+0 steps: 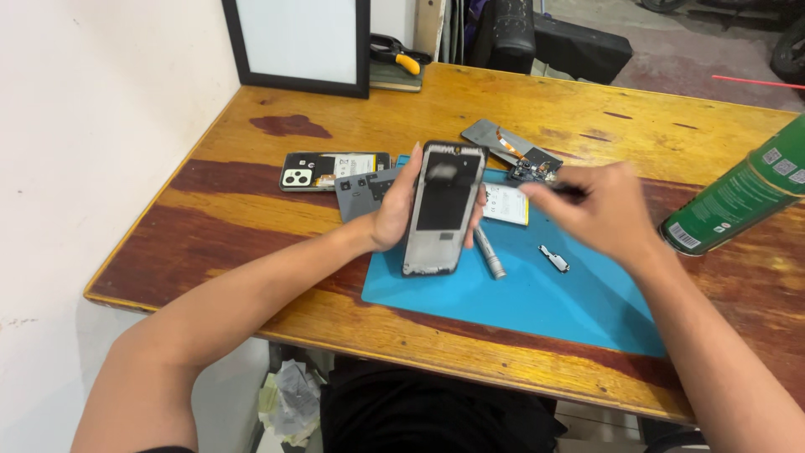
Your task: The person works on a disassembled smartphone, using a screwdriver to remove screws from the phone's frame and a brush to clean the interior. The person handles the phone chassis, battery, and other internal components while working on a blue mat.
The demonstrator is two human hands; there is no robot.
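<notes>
Left hand [394,210] gripping phone frame [443,210] upright over blue mat [537,294] on my counter [251,218]; right hand [608,214] pinching dark slim tool [570,192] beside it, green spray can [738,197] well right.

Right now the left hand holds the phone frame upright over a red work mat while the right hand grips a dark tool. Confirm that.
One detail is wrong: the work mat is blue, not red, as the head view shows. The rest stands: the left hand holds the phone frame upright over it while the right hand grips a dark tool.
</notes>
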